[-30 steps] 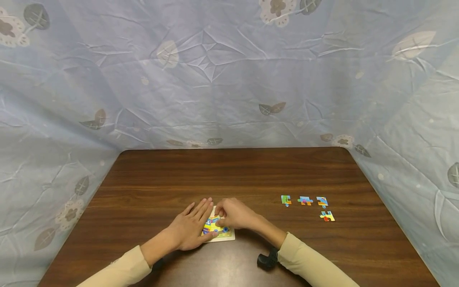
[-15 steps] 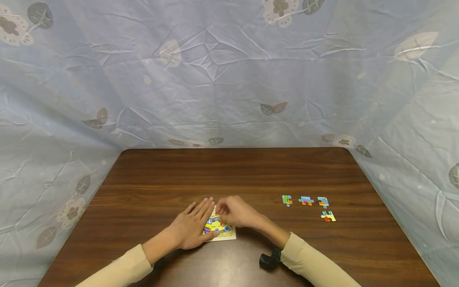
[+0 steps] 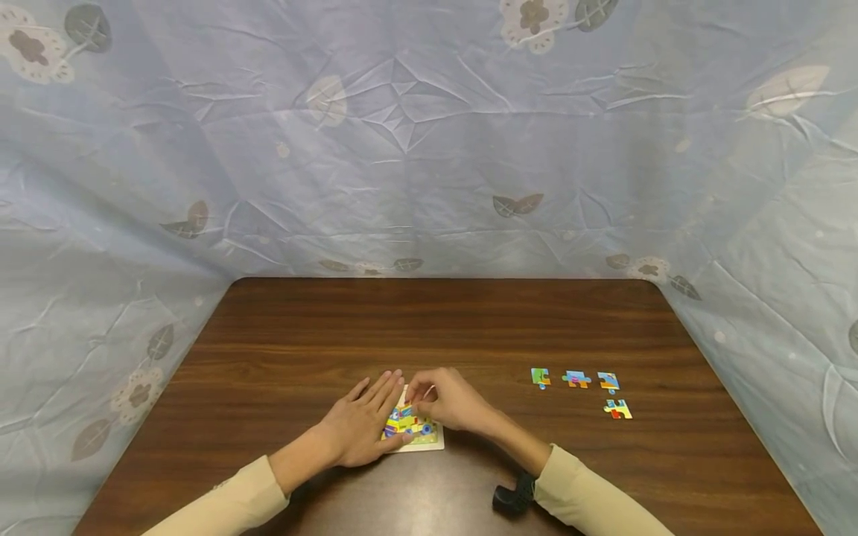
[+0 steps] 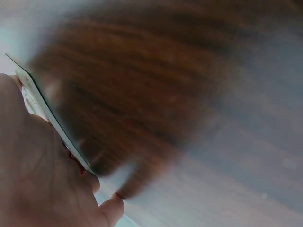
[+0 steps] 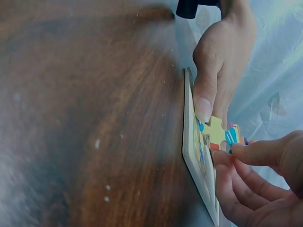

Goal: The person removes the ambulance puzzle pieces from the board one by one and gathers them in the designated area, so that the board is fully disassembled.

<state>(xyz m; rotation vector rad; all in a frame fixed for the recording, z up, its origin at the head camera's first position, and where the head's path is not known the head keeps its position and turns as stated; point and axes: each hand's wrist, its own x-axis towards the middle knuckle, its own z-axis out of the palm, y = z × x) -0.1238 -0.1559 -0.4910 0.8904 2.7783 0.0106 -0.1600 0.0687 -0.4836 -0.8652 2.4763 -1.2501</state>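
The right hand is pinching a puzzle piece over the puzzle board; the left hand, fingers straight, is resting on the board. The piece is probably handling light and stiff — its edges offering the surest hold.

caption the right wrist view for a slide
Left hand on the board, right hand pinching a puzzle piece over it.

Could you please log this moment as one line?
left hand: fingers straight, resting on puzzle board | right hand: pinching yellow puzzle piece, contact with board unclear | table: four loose pieces on the right
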